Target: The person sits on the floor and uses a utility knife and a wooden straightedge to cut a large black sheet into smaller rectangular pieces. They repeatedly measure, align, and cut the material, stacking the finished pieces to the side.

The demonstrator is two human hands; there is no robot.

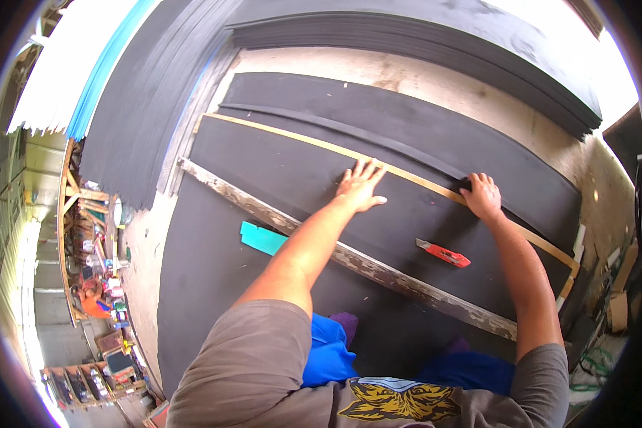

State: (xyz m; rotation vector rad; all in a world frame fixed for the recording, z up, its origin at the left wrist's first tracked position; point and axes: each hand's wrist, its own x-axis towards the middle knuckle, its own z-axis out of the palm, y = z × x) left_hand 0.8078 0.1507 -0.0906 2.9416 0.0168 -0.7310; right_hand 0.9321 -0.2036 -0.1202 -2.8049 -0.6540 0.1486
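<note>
A large black sheet (278, 153) lies in front of me, with a thin yellowish wooden strip (285, 135) along its far edge. My left hand (360, 187) rests flat on the sheet, fingers spread, fingertips at the wooden strip. Just beyond that strip runs a narrow black strip (335, 130). Farther right, my right hand (483, 196) has bent fingers and a thumb closed at the narrow black strip's edge. Between my forearms lies a red utility knife (444, 252). Nearer to me, a worn, paint-flecked straight bar (385, 273) crosses the sheet, passing under my left forearm.
A turquoise flat piece (261, 238) lies left of my left forearm. Tall stacks of black sheets stand at the far left (146, 93) and far side (406, 34). Cluttered shelves (85, 381) are at the left, and cardboard pieces (618, 312) at the right.
</note>
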